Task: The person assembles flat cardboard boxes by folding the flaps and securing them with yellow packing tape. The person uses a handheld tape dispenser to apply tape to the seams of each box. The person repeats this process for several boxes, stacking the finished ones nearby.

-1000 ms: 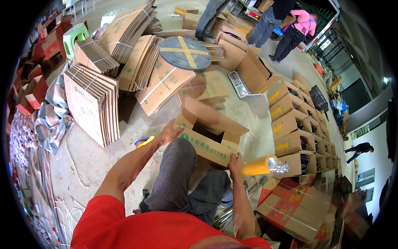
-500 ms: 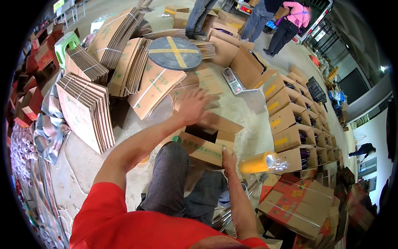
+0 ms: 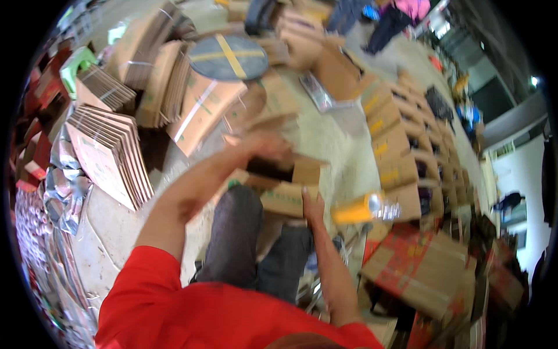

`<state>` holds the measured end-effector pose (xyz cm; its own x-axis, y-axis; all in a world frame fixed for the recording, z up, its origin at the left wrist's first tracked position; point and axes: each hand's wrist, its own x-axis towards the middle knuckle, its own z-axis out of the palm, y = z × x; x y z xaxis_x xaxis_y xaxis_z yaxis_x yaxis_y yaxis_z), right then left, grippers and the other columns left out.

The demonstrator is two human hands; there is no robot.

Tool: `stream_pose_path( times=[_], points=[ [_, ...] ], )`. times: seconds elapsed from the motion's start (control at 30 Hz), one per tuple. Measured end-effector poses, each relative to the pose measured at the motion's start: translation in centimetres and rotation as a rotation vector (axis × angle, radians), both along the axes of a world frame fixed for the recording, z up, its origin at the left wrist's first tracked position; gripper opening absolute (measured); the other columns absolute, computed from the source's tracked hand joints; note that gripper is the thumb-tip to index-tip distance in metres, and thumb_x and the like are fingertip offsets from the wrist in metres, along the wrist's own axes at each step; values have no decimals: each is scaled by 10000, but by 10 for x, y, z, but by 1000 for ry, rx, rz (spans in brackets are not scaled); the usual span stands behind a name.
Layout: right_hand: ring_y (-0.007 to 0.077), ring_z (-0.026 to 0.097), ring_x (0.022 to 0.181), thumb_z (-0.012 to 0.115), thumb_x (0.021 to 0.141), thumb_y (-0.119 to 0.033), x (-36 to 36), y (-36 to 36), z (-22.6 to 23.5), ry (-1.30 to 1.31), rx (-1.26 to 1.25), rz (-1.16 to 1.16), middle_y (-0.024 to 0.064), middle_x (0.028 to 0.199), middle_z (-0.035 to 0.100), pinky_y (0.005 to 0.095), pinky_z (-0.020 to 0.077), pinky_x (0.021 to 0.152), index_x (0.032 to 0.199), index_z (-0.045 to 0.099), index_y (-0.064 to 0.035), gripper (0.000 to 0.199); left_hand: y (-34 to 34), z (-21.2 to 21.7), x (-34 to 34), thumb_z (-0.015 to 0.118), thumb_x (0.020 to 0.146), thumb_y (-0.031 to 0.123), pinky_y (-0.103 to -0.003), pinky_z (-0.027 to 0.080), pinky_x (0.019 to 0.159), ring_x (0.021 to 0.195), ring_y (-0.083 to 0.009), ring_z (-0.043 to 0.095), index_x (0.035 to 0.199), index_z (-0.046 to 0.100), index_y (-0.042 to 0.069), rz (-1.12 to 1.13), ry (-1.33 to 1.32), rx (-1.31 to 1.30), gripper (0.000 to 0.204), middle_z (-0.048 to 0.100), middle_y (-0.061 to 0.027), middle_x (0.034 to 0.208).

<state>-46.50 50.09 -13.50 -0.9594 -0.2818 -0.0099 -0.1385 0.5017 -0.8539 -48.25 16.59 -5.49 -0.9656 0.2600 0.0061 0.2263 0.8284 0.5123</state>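
A small brown cardboard box (image 3: 281, 200) with green print stands in front of my knees, its top open and dark inside. My right hand (image 3: 314, 206) grips its near right corner, thumb up along the edge. Over the far side of the opening is my left hand (image 3: 271, 145), smeared by motion, close to the raised far flap (image 3: 279, 122); its fingers do not show clearly. Beside my right hand lies a roll of yellow tape (image 3: 356, 210), with clear film hanging from its end.
Bundles of flat cardboard (image 3: 107, 154) stand at the left, near a round grey lid (image 3: 228, 57) with a yellow tape cross. Rows of open boxes holding dark purple produce (image 3: 426, 199) fill the right. Red-banded cartons (image 3: 415, 270) lie nearer. People stand at the back.
My left hand has come down and nearer, from beyond the box to its far flap. My right hand keeps its hold on the corner. The whole view has shifted and blurred.
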Motion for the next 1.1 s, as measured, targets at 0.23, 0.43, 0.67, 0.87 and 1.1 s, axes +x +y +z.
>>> stream_pose_path(
  times=[0.23,0.43,0.67,0.87,1.1],
  points=[
    [444,708,1015,708,943,-429,20,-13,30,140,-72,-32,274,1060,734,472,551,886,1215,668,31,536,63,-39,74,393,1055,573,-552,286,1162,1376,-431,462,1539,464,176,197,183,-337,631,483,-202,1552],
    [442,709,999,702,952,-391,25,-8,35,152,-22,-70,275,1035,732,477,546,867,1217,638,35,507,75,-25,81,437,1047,540,-557,274,1165,1356,-423,456,1560,434,164,228,243,-284,636,485,-221,1534],
    [455,679,1055,592,1026,-354,16,-9,32,141,-103,-17,293,1098,705,480,524,903,1224,625,35,437,87,-28,79,466,1037,463,-601,224,1200,1378,-432,414,1548,430,165,320,328,-361,592,462,-218,1529],
    [439,627,1139,500,1073,-376,-1,-3,9,-27,-141,24,302,1226,655,465,469,992,1307,585,57,500,101,-24,79,459,1034,420,-624,172,1222,1408,-429,380,1552,410,144,381,282,-355,589,451,-218,1530],
    [363,585,1268,434,1083,-482,-40,14,-5,-329,130,24,261,1392,605,427,444,1061,1374,560,58,627,102,-38,80,505,1006,370,-585,216,1225,1393,-419,429,1548,423,95,397,364,-266,613,498,-223,1475]
  ],
)
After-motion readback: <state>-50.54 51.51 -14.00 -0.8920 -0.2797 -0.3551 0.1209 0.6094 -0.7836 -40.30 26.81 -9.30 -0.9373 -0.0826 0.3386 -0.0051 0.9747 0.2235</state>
